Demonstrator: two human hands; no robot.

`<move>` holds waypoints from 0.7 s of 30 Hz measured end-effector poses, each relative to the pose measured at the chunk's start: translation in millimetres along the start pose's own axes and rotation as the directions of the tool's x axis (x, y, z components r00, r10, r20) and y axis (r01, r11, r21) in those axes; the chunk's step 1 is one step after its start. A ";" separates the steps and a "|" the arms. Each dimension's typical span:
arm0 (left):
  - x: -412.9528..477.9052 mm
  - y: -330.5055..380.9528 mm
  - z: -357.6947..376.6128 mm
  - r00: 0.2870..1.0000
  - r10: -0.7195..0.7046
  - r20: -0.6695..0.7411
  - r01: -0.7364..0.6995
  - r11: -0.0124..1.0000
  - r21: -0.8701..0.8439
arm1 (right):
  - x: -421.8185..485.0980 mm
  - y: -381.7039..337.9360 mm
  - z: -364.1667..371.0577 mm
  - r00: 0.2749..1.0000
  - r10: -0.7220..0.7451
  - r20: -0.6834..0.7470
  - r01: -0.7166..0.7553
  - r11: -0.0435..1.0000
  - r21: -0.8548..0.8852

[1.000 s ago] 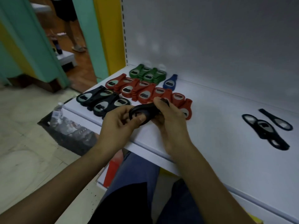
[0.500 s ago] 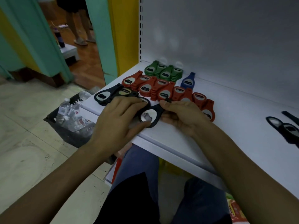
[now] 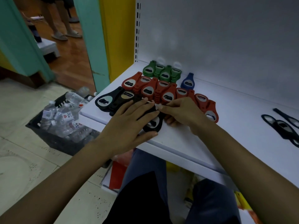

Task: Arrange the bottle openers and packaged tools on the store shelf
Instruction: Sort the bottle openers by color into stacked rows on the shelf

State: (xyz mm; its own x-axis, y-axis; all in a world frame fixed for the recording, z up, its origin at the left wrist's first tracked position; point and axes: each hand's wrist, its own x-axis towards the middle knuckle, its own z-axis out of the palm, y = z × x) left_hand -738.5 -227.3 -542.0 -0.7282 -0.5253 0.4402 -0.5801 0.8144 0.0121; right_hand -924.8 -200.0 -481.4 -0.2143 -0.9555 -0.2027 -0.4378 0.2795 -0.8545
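The left hand [image 3: 129, 122] lies flat, fingers [image 3: 142, 105] straight, on a black bottle opener [image 3: 152, 125] near the front edge of the white shelf [image 3: 218, 143]. The right hand [image 3: 182, 110] has its fingertips at that opener's narrow end, meeting the left fingertips, with the thumb beside it. Whether it grips or merely touches cannot be told. Just left lie more black openers [image 3: 105, 101]. Behind them is an overlapping row of red openers [image 3: 168, 96]. Beyond that, one blue opener [image 3: 187, 82] and the green openers [image 3: 161, 71] lie close to the back panel [image 3: 226, 46]. Flat black openers [image 3: 281, 125] lie well apart at right.
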 end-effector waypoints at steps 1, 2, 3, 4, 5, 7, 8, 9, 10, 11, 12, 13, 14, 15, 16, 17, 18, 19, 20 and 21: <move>0.1 -0.3 -0.4 1.000 0.002 0.004 -0.002 1.000 -0.010 | -0.2 0.4 0.4 1.000 0.006 -0.014 -0.006 1.000 0.018; 0.1 -0.5 -0.9 1.000 0.002 0.006 -0.002 1.000 -0.018 | -0.3 0.5 0.9 1.000 0.015 -0.023 -0.014 0.999 0.036; 0.2 -0.6 -1.5 1.000 0.003 0.009 -0.002 1.000 -0.024 | -0.4 0.6 1.6 0.999 0.025 -0.027 -0.024 0.998 0.051; 0.4 -1.0 -1.6 1.000 0.004 0.009 -0.004 1.000 -0.028 | -0.2 0.7 2.1 0.999 0.035 -0.029 -0.033 0.998 0.061; 0.4 -1.2 -1.4 1.000 0.005 0.005 -0.005 1.000 -0.031 | 0.2 0.8 2.7 0.999 0.042 -0.031 -0.040 0.997 0.068; 0.3 -1.6 -0.4 1.000 0.012 -0.007 -0.012 0.999 -0.032 | 0.8 0.6 3.3 0.998 0.048 -0.027 -0.046 0.996 0.072; 0.3 -1.7 0.0 1.000 0.015 -0.013 -0.015 0.999 -0.031 | 1.0 0.6 3.5 0.999 0.046 -0.021 -0.044 0.997 0.070; 0.4 -1.7 0.4 1.000 0.017 -0.016 -0.018 0.999 -0.030 | 1.2 0.4 3.8 0.999 0.041 -0.013 -0.040 0.997 0.064; 0.6 -1.5 0.5 1.000 0.018 -0.018 -0.018 0.999 -0.030 | 1.0 0.1 4.5 0.999 0.032 -0.006 -0.031 0.998 0.049; 0.7 -1.2 0.2 1.000 0.015 -0.020 -0.016 0.999 -0.030 | 0.9 -0.3 5.5 1.000 0.019 -0.001 -0.018 1.000 0.024; 1.1 -0.7 0.0 1.000 0.011 -0.021 -0.012 0.999 -0.030 | 0.8 -0.7 6.8 1.000 0.000 0.001 0.000 1.000 -0.008; 1.5 -0.1 -0.5 1.000 0.008 -0.021 -0.008 0.999 -0.031 | 0.6 -1.0 8.3 1.000 -0.020 0.001 0.020 0.999 -0.040; 1.6 0.3 -0.9 1.000 0.005 -0.024 -0.005 0.999 -0.035 | 0.7 -0.8 9.5 0.999 -0.041 0.000 0.041 0.997 -0.066; 1.7 0.5 -1.2 1.000 0.002 -0.027 -0.003 0.999 -0.041 | 0.7 -0.2 10.5 0.998 -0.056 0.001 0.056 0.995 -0.083; 1.6 0.6 -1.5 1.000 0.000 -0.027 -0.001 0.999 -0.044 | 0.7 0.8 10.9 0.998 -0.064 0.000 0.064 0.994 -0.089; 1.5 0.9 -1.8 1.000 -0.002 -0.020 0.001 0.999 -0.045 | 0.3 1.3 11.1 0.998 -0.066 0.000 0.066 0.994 -0.087; 1.5 1.0 -2.5 1.000 -0.004 -0.009 0.004 0.999 -0.043 | -0.1 1.4 10.7 0.998 -0.065 0.002 0.065 0.994 -0.082; 1.8 1.0 -3.3 1.000 -0.006 0.001 0.006 0.999 -0.038 | -0.2 1.2 10.0 0.998 -0.062 0.007 0.063 0.995 -0.083; 2.3 0.9 -4.0 1.000 -0.005 0.009 0.005 1.000 -0.030 | -0.2 0.8 9.2 0.998 -0.061 0.015 0.062 0.994 -0.086; 2.4 1.0 -5.0 1.000 -0.002 0.015 0.003 1.000 -0.021 | -0.3 0.5 8.7 0.998 -0.058 0.023 0.060 0.994 -0.091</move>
State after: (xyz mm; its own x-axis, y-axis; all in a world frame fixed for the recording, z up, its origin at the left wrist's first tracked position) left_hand -739.0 -226.5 -536.5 -0.7322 -0.5309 0.4267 -0.5744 0.8179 0.0319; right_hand -917.4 -200.4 -485.9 -0.1684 -0.9721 -0.1635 -0.5277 0.2290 -0.8180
